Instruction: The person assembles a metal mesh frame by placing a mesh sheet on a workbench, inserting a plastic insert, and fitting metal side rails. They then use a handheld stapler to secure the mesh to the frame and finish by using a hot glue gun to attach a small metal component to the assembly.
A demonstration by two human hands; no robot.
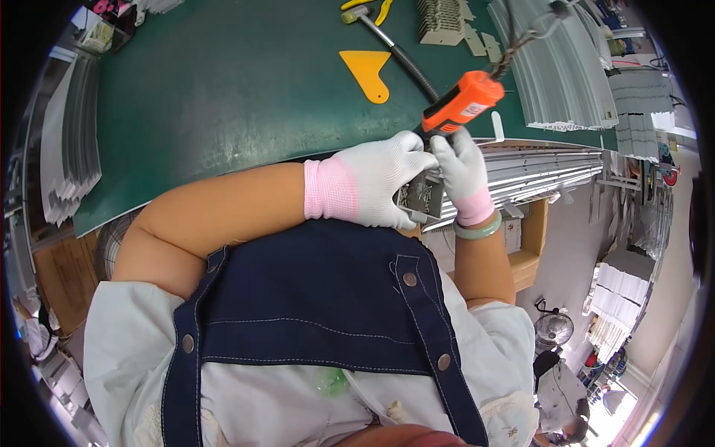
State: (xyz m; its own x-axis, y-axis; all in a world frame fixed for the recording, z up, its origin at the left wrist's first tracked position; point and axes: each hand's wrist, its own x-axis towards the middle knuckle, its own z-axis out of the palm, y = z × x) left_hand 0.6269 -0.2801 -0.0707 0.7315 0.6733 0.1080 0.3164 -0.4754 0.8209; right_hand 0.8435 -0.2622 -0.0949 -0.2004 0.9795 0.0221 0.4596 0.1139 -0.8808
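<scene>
My left hand [376, 179], in a white glove with a pink cuff, curls round a small grey box [426, 217] with small metal screws [417, 195] in it, at the table's near edge. My right hand [463, 167], gloved the same way, has its fingers bent together at the far side of the box, close to the left fingertips. What those fingers hold is hidden. Just beyond both hands an orange and black electric screwdriver [465, 100] hangs tilted from a coiled cord [505, 61]. Its lower end is hidden behind the gloves.
A hammer [398, 56], a yellow scraper [369, 73] and yellow-handled pliers [383, 11] lie on the green table [223, 97]. Stacked metal sheets stand at left [78, 141] and right [555, 67]. Long metal strips [536, 171] and a cardboard box [532, 242] sit right of me.
</scene>
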